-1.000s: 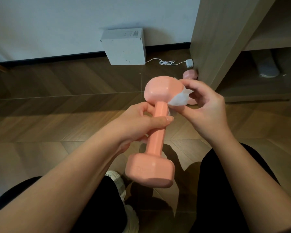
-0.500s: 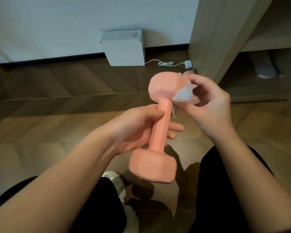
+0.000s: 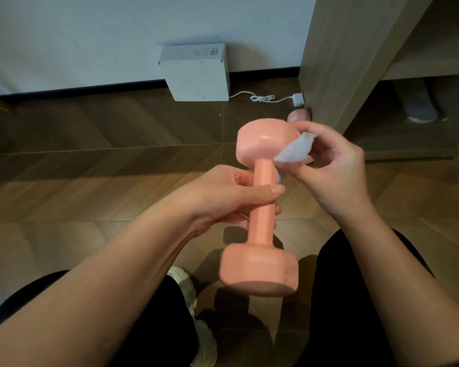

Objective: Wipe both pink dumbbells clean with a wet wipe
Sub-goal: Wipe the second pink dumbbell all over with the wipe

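a: step in hand?
b: wiping the upper head of one pink dumbbell [image 3: 263, 226], by the look of it. held up in the air over the lap, bar roughly upright, one head toward the wall, the other toward the knees.
a: left hand [image 3: 223, 192]?
b: curled round the bar near its middle, thumb across the front, fingers wrapped behind.
a: and the right hand [image 3: 334, 168]?
b: pinching a bunched wet wipe [image 3: 294, 152] between thumb and fingertips, fingers drawn in close on it. pressing it against the right side of the upper head, just above the neck of the bar.
a: second dumbbell [image 3: 298, 115]?
b: down on the wooden floor [image 3: 90, 160], mostly hidden behind the raised one. just a pink end showing beside the foot of the wooden cabinet [image 3: 329, 62]. cannot tell whether wiped yet, so hard to place beyond somewhere mid-task.
a: next move?
b: probably calls for turning the bar in the left hand to bring unwiped faces round to the wipe, then working down the bar to the lower head. needs the left grip loosened only enough to rotate, never enough to drop a heavy thing toward the white shoe [image 3: 186, 287] below.
a: anything else nearby?
b: white box [image 3: 196, 72] against the wall, white cable [image 3: 263, 98] trailing from it toward the cabinet.
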The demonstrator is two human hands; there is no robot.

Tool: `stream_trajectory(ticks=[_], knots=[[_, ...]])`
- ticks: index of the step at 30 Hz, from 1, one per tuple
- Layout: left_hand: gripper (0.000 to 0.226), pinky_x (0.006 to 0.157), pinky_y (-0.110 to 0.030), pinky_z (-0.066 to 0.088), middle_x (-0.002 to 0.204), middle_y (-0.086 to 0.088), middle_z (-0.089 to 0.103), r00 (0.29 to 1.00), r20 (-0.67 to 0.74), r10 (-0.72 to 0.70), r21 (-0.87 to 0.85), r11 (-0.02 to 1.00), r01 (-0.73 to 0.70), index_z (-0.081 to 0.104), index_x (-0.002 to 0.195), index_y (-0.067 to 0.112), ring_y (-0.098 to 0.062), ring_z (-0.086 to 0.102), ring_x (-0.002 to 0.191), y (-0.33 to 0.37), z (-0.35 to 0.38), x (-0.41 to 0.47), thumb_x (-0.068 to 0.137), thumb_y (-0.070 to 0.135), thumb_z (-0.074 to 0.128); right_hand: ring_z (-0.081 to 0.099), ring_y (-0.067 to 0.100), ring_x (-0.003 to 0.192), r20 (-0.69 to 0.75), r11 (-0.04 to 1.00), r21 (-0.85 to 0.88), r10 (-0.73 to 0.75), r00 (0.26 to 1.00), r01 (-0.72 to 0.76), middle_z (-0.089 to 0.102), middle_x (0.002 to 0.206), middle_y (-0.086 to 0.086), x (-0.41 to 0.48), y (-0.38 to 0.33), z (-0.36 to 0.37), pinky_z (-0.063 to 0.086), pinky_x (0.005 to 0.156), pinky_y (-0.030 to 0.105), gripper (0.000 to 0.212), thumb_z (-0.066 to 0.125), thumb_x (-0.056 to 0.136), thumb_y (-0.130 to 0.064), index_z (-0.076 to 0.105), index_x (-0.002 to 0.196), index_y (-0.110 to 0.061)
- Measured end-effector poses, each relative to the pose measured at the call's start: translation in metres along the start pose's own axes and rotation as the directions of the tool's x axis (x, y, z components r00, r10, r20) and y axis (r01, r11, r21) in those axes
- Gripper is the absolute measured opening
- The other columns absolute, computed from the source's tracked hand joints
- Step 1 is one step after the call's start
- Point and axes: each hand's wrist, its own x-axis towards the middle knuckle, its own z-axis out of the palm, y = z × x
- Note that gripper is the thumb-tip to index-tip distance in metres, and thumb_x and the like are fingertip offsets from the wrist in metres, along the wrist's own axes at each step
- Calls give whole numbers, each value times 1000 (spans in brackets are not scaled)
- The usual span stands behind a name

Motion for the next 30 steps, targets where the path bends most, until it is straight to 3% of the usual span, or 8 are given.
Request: stream_trajectory(ticks=[3,8,11,14,17,20,26,30], knots=[[34,62,-24,58,83,-6,75,1000,-19,-13,16,1000,13,65,110,9,-15,72,72,1,1,1,82,29,70,58,4,115,-3,1000,-25,0,1000,0,59,112,-29,0,1,-1,54,93,27,48,82,75,-27,59,117,-33],[32,56,-25,55,73,-2,65,999,-5,-37,-16,999,37,63,100,13,-12,63,60,3,0,0,88,43,61,59,9,117,-23,1000,19,-4,1000,5,63,117,-19,2,-1,2,53,96,37,45,80,75,-32,63,117,-28],[34,61,-35,58,83,-12,62,991,125,-57,-319,943,95,54,110,7,-22,63,64,4,2,-2,100,37,42,61,12,114,-43,997,62,-33,999,35,65,116,-15,6,-1,2,54,95,37,43,81,77,-23,64,117,-23],[32,72,-42,59,111,-25,66,974,225,10,-430,898,90,50,124,4,-31,69,79,-1,0,-3,102,24,38,63,13,111,-55,996,77,-49,997,53,65,114,-12,8,1,-2,54,91,31,47,82,76,-17,63,119,-20],[37,75,-42,60,118,-26,65,973,224,60,-406,913,37,51,127,3,-30,71,81,-5,-4,-2,95,20,51,62,11,112,-53,995,97,-27,998,32,64,115,-14,6,4,-1,54,90,29,48,83,75,-17,63,119,-19],[44,69,-37,61,112,-20,70,989,143,23,-331,943,26,57,122,3,-25,71,73,-5,-8,-1,84,25,58,60,6,114,-57,997,74,-6,998,10,63,116,-21,5,5,0,54,92,31,46,82,77,-20,62,119,-23],[49,66,-30,58,93,-7,74,998,57,-8,-168,986,17,63,112,9,-21,72,75,-5,-5,2,70,33,70,57,-2,113,-49,1000,12,18,999,-17,58,107,-37,2,1,-1,54,89,21,46,81,75,-26,60,115,-34],[45,56,-23,55,81,-4,71,997,69,-30,-149,988,40,63,103,11,-17,69,68,-2,-1,0,67,35,72,58,2,115,-33,999,27,32,999,-31,60,114,-26,2,0,-1,53,92,23,47,81,76,-24,61,119,-28]])
